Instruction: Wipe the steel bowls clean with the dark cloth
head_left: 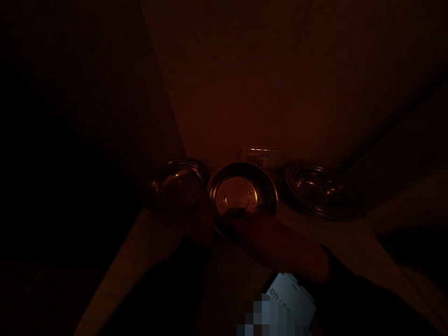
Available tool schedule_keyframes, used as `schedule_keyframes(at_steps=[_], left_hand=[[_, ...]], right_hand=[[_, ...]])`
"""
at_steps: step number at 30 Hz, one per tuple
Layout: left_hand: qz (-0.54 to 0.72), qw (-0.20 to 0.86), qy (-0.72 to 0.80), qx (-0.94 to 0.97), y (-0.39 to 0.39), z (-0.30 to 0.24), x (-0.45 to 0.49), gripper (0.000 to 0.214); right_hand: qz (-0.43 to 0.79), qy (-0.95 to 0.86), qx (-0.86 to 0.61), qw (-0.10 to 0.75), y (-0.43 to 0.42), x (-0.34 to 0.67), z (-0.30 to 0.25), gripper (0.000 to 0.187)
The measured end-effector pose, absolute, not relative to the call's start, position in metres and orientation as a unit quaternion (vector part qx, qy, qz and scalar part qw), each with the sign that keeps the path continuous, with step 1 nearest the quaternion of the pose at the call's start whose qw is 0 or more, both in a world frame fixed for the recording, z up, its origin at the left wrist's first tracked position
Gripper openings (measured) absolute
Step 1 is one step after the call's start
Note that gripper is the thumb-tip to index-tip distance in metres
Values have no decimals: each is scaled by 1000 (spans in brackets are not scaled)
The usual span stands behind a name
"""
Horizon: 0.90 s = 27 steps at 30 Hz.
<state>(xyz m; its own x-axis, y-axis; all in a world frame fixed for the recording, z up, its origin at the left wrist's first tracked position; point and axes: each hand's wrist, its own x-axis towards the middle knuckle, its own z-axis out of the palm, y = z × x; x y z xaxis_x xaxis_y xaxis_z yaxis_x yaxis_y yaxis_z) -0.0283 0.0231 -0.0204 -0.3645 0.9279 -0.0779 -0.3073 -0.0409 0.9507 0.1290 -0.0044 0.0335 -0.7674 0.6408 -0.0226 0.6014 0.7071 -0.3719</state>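
The scene is very dark. Three round steel bowls stand in a row on a counter against the wall: a left bowl (178, 186), a middle bowl (245, 189) and a right bowl (320, 189). My right hand (276, 245) reaches in from the lower right, and its fingertips lie over the near rim of the middle bowl, seemingly gripping it. My left hand (201, 224) is between the left and middle bowls, close to the middle bowl's left rim. Its fingers are lost in shadow. Both arms wear dark sleeves.
A pale wall rises right behind the bowls, with a small socket plate (259, 155) above the middle bowl. The light counter (140, 247) ends at a dark drop on the left. A white printed card (290, 298) hangs near my chest.
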Motion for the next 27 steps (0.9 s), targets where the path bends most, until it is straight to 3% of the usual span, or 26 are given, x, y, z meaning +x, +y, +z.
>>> schedule_keyframes(at_steps=[7, 14, 20, 27], left_hand=[[639, 505, 517, 264, 26, -19, -27, 38], [640, 504, 482, 321, 21, -21, -29, 35], [641, 498, 494, 312, 20, -22, -29, 34], [654, 468, 503, 317, 25, -27, -32, 28]], right_hand=[[153, -923, -340, 95, -4, 123, 26, 46], [235, -910, -340, 32, -2, 136, 48, 29], [260, -913, -289, 125, -2, 126, 39, 33], [222, -928, -298, 29, -6, 141, 49, 30]])
